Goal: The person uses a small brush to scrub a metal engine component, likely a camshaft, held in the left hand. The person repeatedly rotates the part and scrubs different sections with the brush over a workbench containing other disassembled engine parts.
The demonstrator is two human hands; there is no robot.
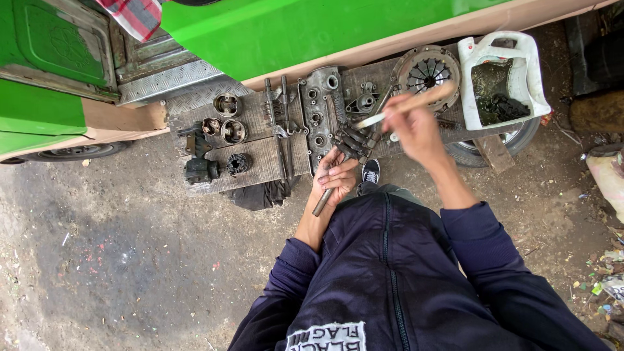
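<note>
Left hand (335, 177) is clamped around a greasy metal shaft (323, 201), its lower end jutting below the fist and dark linked parts (354, 143) at its top; right hand (415, 127), closed on a wooden-handled brush (406, 104), is raised just above and to the right. Judging by its look, the shaft is rigid, heavy and oil-slick, best gripped mid-length. It is over the board's (260, 162) near edge.

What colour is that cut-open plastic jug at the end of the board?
The cut-open plastic jug is white, with dark greasy parts inside; the head view shows it clearly.
</note>
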